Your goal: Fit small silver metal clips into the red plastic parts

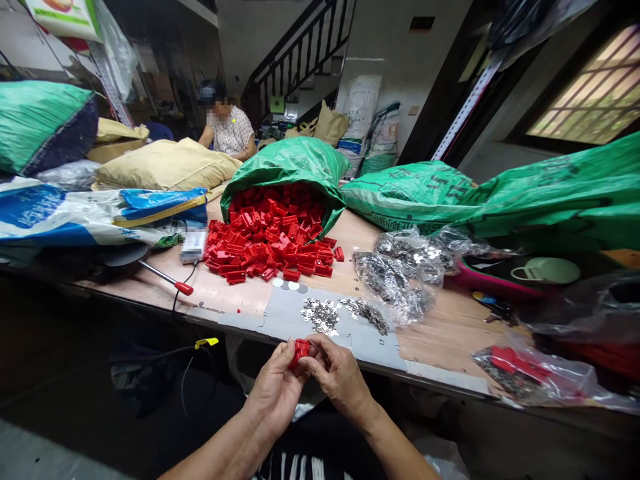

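Close to the table's front edge, a small red plastic part (301, 349) is held between my two hands. My left hand (279, 380) grips it from the left with thumb and fingers. From the right, my right hand (334, 368) closes its thumb and forefinger at the part's other side; whether a small metal piece is in that pinch, I cannot tell. Just beyond my hands, small silvery metal pieces (320, 316) lie in a loose heap on a grey mat (283, 319). A second heap of metal pieces (367, 315) sits to its right.
Many red parts (270, 233) spill from a green sack (300, 160). Clear bags of metal pieces (395, 273) lie to the right. A lever with a red handle (184, 288) sticks out at left. Across the table sits another person (235, 130).
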A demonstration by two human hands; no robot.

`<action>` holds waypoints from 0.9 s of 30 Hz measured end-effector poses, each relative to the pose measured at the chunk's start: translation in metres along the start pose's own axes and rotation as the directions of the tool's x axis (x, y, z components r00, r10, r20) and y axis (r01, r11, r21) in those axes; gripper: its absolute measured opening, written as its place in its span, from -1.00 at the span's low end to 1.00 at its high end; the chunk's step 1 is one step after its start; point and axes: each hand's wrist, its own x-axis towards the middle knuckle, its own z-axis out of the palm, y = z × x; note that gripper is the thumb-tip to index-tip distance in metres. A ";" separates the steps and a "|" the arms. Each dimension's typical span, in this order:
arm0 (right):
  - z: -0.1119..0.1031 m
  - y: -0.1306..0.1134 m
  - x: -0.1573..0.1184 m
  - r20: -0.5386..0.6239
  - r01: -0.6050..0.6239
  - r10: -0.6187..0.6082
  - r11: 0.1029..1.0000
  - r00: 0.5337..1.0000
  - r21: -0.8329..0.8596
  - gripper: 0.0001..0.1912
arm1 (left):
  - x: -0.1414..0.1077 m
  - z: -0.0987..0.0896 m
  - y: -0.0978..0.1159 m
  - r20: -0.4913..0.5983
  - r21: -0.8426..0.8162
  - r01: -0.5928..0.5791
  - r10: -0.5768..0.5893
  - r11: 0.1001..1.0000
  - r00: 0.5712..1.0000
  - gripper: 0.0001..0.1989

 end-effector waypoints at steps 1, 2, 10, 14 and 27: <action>0.001 0.002 -0.002 -0.015 -0.015 0.015 1.000 1.000 0.005 -0.75 | 0.000 -0.002 -0.001 0.001 0.001 0.000 0.000 1.000 1.000 -0.89; 0.003 0.003 -0.003 -0.032 -0.030 0.031 0.999 0.999 0.010 -0.73 | 0.001 -0.003 -0.002 0.003 0.003 0.002 -0.002 1.000 1.000 -0.89; 0.018 0.013 -0.011 -0.043 -0.091 0.096 0.990 0.994 0.110 -0.87 | -0.002 -0.012 -0.004 -0.013 0.061 -0.006 0.007 0.998 1.000 -0.85; 0.014 0.016 -0.011 0.023 -0.090 0.088 0.991 0.996 0.100 -0.85 | -0.003 -0.020 -0.001 0.044 0.172 0.000 -0.007 0.985 0.999 -0.80; -0.056 0.059 0.050 -0.231 -0.212 0.075 0.725 0.970 -0.655 -0.72 | 0.042 -0.109 0.013 -0.023 0.765 -0.143 0.248 0.628 0.968 -0.71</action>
